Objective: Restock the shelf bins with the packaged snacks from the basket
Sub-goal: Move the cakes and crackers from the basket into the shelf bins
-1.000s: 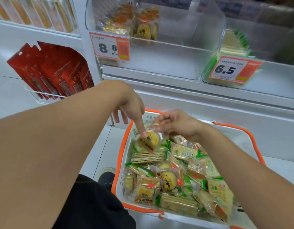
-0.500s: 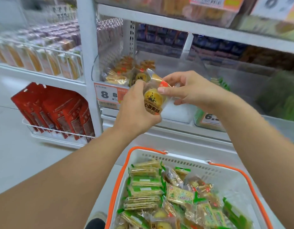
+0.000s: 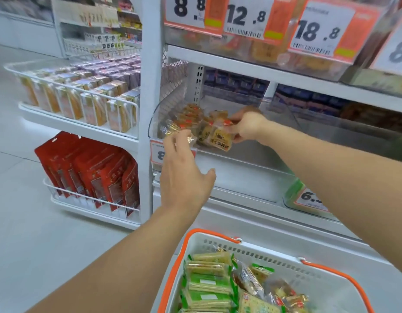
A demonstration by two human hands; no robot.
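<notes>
A clear shelf bin (image 3: 236, 163) holds several yellow pastry packets (image 3: 191, 116) at its back left. My right hand (image 3: 247, 127) is inside the bin and pinches a yellow pastry packet (image 3: 220, 137) by its right edge, beside the others. My left hand (image 3: 184, 172) hovers at the bin's front wall with fingers spread, its fingertips at a small clear wrapper (image 3: 190, 138). The white basket with orange handles (image 3: 331, 288) sits below and holds several green cracker packs (image 3: 206, 281) and mixed snacks.
To the left, wire racks carry boxed goods (image 3: 82, 102) and red pouches (image 3: 94, 172). Upper bins bear price tags 8.8, 12.8 and 18.8 (image 3: 247, 16). Another bin with a 6.5 tag (image 3: 308, 199) sits to the right. Grey floor lies to the left.
Both hands lifted a yellow packet from the basket up to the bin. Now my right hand alone holds it inside the bin, and my left hand has let go.
</notes>
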